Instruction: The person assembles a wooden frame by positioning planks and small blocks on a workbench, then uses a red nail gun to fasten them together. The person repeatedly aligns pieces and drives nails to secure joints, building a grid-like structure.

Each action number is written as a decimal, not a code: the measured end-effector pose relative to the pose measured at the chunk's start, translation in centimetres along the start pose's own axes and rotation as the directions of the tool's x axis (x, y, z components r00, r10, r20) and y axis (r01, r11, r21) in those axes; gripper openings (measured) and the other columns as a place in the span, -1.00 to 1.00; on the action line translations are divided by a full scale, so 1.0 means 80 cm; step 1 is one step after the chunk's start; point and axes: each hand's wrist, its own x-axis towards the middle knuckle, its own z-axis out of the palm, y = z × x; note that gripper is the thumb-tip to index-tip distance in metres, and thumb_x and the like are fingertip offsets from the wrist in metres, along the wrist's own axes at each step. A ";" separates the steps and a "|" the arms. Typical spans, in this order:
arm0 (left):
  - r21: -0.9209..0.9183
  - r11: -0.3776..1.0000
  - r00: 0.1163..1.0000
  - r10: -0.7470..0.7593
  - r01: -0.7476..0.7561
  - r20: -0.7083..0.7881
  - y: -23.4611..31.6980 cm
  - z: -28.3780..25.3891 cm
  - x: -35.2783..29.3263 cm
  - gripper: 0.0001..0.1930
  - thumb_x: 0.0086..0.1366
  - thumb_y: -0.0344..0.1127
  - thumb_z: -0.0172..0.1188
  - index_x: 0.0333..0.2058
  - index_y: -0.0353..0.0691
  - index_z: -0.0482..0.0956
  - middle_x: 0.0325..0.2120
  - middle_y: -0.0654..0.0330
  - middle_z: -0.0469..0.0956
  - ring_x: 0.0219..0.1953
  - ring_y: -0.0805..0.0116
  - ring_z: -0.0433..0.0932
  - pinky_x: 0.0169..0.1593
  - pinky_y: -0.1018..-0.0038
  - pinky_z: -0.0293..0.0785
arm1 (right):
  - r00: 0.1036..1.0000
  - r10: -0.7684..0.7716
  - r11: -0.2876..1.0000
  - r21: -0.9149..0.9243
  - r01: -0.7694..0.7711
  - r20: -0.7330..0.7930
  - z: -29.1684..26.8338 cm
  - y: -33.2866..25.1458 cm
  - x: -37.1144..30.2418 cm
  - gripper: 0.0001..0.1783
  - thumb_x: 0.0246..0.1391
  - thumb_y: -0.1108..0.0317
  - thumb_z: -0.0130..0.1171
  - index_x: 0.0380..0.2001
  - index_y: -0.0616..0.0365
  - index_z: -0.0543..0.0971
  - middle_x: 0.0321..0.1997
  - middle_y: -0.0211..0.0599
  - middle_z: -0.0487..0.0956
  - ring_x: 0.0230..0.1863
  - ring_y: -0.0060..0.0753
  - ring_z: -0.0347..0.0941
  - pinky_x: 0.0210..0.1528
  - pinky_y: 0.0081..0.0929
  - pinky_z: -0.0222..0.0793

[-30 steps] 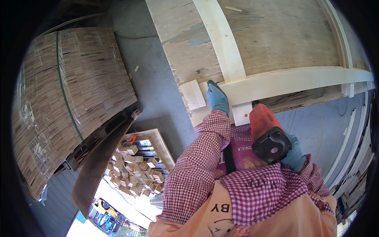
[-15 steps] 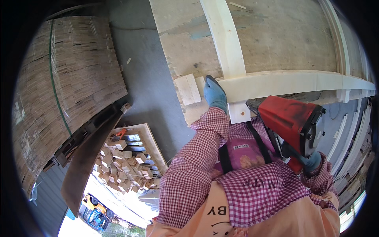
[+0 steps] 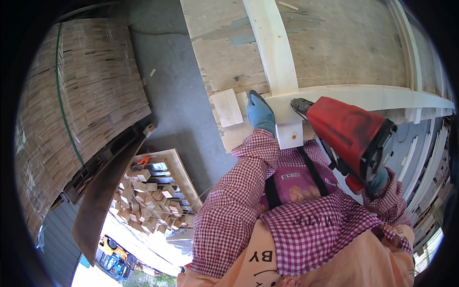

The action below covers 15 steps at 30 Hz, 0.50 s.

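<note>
My left hand (image 3: 261,115), in a blue glove with a dark tip, closes over the left end of a long pale wooden board (image 3: 354,100). That end meets a second board (image 3: 273,45), which runs away from me. My right hand (image 3: 379,182), also gloved, grips the handle of a red nail gun (image 3: 344,134). The gun's dark nose is at the long board, close to the joint and right of my left hand. A pale wood block (image 3: 289,136) with a knot juts out below the board. Flat wood pieces (image 3: 227,107) lie left of my glove.
The boards lie on a worn plywood table (image 3: 344,43). A strapped stack of wood (image 3: 91,86) stands on the left. Below it are a brown panel (image 3: 107,196) and a wooden crate of loose blocks (image 3: 153,201). Long pale strips (image 3: 420,160) lie at the right.
The nail gun has moved up and left, bringing its nose from the board's near edge onto the board near the joint. My right hand moved with it; my left hand stays in place.
</note>
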 end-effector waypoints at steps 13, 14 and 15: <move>0.070 0.997 1.000 0.021 -0.021 0.000 0.027 -0.011 -0.019 -0.40 0.39 0.09 -0.22 -0.24 -0.43 0.55 -0.35 -0.09 0.58 -0.25 0.02 0.54 -0.11 0.25 0.40 | 1.000 0.005 0.998 -0.057 -0.005 0.009 0.011 0.000 -0.013 -0.36 -0.09 0.31 0.32 0.10 0.21 0.38 0.11 -0.17 0.47 0.14 -0.25 0.38 0.17 -0.30 0.32; 0.056 0.998 1.000 -0.001 0.002 -0.010 0.029 -0.012 -0.019 -0.40 0.39 0.09 -0.22 -0.23 -0.43 0.54 -0.34 -0.09 0.58 -0.24 0.01 0.54 -0.11 0.25 0.41 | 1.000 -0.002 0.998 -0.066 0.003 0.015 0.010 -0.001 -0.009 -0.36 -0.09 0.31 0.32 0.10 0.21 0.38 0.11 -0.17 0.47 0.14 -0.25 0.38 0.17 -0.30 0.32; 0.041 0.999 1.000 -0.023 0.024 -0.021 0.031 -0.014 -0.019 -0.39 0.39 0.10 -0.22 -0.22 -0.43 0.54 -0.32 -0.10 0.58 -0.23 0.00 0.54 -0.10 0.25 0.41 | 1.000 -0.005 0.997 -0.075 0.008 0.029 0.010 -0.002 -0.003 -0.36 -0.09 0.31 0.32 0.10 0.21 0.38 0.11 -0.17 0.47 0.14 -0.25 0.38 0.17 -0.30 0.32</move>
